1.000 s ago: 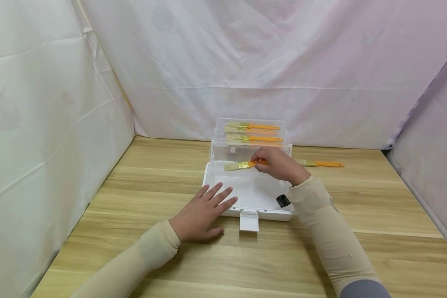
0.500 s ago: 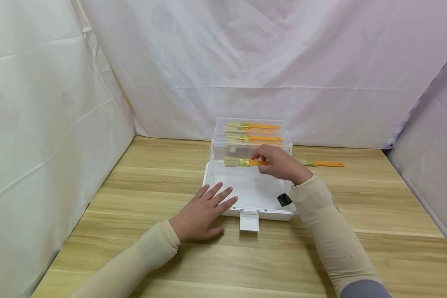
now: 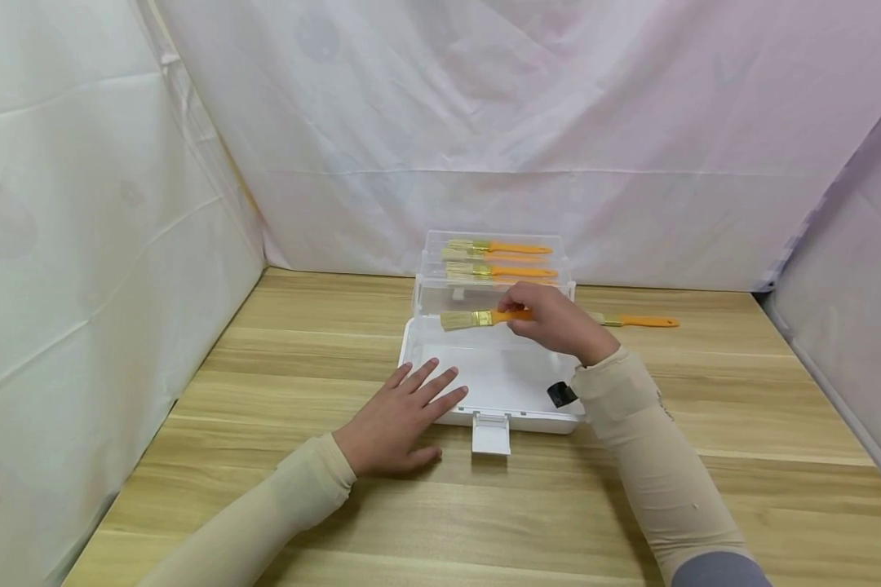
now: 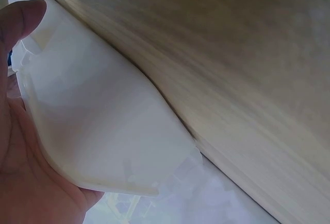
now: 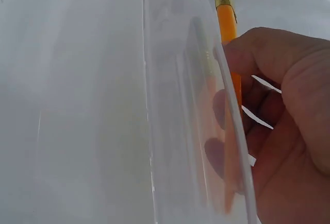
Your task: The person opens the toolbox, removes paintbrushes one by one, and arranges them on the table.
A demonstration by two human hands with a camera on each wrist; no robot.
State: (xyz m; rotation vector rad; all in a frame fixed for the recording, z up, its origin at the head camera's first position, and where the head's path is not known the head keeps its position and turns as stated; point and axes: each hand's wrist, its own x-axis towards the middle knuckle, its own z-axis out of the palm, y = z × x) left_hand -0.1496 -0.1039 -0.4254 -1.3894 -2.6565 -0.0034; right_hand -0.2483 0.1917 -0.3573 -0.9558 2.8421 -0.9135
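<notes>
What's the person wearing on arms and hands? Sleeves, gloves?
Beige left sleeve and right sleeve, both bunched at the wrist. Grey fabric shows higher on the right arm. Left hand and right hand are bare, no gloves.

Free room left of white box (image 3: 506, 379); raised lid (image 3: 439, 305) obstructs rear

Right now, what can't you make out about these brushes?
- Held brush: head view, handle end behind right hand; right wrist view, blurred behind clear plastic.
- Table brush: head view, bristle tips behind right hand.
- Paler shapes below stored brushes: head view, too small to tell if reflections.
</notes>
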